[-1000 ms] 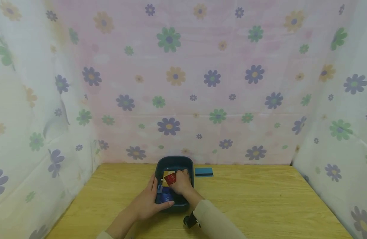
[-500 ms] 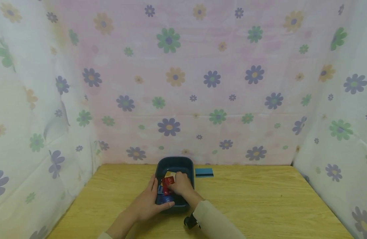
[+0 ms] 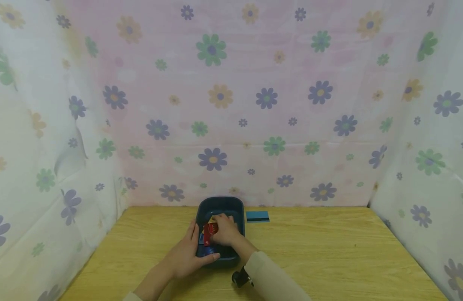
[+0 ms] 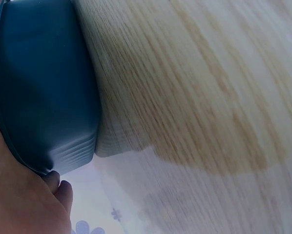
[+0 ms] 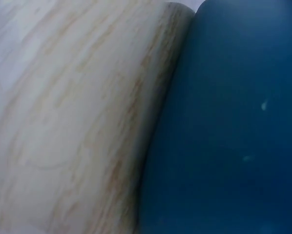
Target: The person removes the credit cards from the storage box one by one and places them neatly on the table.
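Observation:
A dark blue plastic bin (image 3: 221, 205) stands on the table with several cards in it. My left hand (image 3: 180, 253) grips its near left side, thumb over the front rim and fingers along the outer wall. In the left wrist view, that hand (image 4: 26, 200) lies at the end of the bin (image 4: 48, 87). Reaching inside, my right hand (image 3: 226, 230) pinches a red card (image 3: 210, 235) with a yellow emblem. A yellow card (image 3: 211, 219) shows behind its fingers; a dark blue card (image 3: 208, 251) lies nearer. The right wrist view shows only the bin's outer wall (image 5: 224, 122) and table.
A light blue card (image 3: 257, 216) with a dark stripe lies on the wooden table (image 3: 321, 251), just right of the bin. A flowered cloth (image 3: 250, 138) hangs behind and at both sides. A small black device (image 3: 239, 278) sits at the right wrist.
The red card has turned more upright and shifted left and toward me, over other cards. The right hand's fingers have spread slightly left across the yellow card. The left hand stays put.

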Demonstrator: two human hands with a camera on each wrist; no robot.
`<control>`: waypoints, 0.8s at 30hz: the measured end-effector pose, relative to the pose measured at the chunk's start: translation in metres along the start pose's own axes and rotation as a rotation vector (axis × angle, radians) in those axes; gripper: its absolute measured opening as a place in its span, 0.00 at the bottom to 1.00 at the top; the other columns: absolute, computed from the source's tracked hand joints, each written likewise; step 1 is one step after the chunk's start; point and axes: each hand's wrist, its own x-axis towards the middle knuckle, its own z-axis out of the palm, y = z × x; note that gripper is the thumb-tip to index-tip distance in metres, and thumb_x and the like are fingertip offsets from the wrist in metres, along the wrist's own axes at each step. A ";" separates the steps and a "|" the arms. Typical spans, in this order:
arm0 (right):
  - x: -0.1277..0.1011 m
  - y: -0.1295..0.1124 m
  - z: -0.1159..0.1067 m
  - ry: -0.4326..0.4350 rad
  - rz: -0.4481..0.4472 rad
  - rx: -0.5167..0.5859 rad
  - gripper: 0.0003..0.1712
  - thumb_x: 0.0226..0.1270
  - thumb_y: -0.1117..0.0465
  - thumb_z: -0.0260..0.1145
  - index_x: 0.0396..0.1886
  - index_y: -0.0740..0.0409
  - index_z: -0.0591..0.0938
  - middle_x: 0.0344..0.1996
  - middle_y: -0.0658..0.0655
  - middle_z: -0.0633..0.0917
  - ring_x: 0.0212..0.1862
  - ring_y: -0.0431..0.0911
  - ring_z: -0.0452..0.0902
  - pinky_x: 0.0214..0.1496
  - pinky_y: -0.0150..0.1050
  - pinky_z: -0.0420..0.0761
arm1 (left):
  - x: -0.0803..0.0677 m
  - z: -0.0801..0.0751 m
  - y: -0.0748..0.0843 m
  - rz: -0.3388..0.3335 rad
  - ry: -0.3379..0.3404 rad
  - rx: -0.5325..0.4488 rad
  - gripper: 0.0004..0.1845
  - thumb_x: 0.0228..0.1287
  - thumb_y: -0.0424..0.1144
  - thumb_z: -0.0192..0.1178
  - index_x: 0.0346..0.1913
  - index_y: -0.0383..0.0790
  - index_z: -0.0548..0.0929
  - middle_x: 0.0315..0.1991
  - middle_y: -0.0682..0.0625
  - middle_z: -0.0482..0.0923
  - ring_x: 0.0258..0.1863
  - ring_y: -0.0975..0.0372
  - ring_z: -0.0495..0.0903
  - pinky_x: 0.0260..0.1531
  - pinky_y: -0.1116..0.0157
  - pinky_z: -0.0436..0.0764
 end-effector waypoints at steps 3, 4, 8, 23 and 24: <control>0.000 0.000 0.000 -0.029 -0.005 -0.037 0.44 0.53 0.57 0.81 0.70 0.61 0.76 0.59 0.62 0.80 0.56 0.58 0.71 0.59 0.63 0.74 | 0.000 0.000 0.001 -0.002 -0.001 0.000 0.66 0.59 0.78 0.56 0.80 0.27 0.47 0.83 0.37 0.32 0.74 0.38 0.63 0.65 0.42 0.73; 0.000 0.000 0.000 -0.030 0.001 -0.044 0.44 0.53 0.57 0.81 0.70 0.61 0.76 0.58 0.62 0.80 0.55 0.58 0.71 0.59 0.62 0.74 | 0.000 0.000 0.001 -0.002 0.000 0.001 0.66 0.59 0.78 0.56 0.80 0.27 0.47 0.83 0.37 0.32 0.74 0.38 0.63 0.65 0.42 0.72; 0.000 0.000 0.000 -0.015 0.021 -0.038 0.42 0.51 0.59 0.81 0.68 0.62 0.77 0.56 0.63 0.79 0.55 0.57 0.71 0.60 0.61 0.73 | 0.000 0.000 0.001 -0.005 0.002 0.004 0.67 0.59 0.78 0.57 0.80 0.26 0.48 0.83 0.36 0.34 0.73 0.37 0.63 0.65 0.42 0.72; -0.001 0.005 -0.001 0.070 0.018 0.011 0.25 0.49 0.69 0.74 0.51 0.68 0.84 0.42 0.63 0.80 0.46 0.56 0.73 0.50 0.54 0.78 | -0.001 0.005 -0.002 0.003 0.025 0.007 0.67 0.58 0.78 0.58 0.80 0.26 0.49 0.83 0.36 0.35 0.74 0.38 0.63 0.65 0.42 0.72; -0.001 0.005 -0.001 0.069 0.013 0.024 0.23 0.49 0.70 0.74 0.49 0.68 0.84 0.40 0.62 0.80 0.45 0.55 0.73 0.48 0.53 0.79 | -0.001 0.006 -0.002 0.004 0.027 0.008 0.67 0.58 0.78 0.58 0.80 0.26 0.49 0.83 0.36 0.35 0.74 0.38 0.63 0.65 0.42 0.72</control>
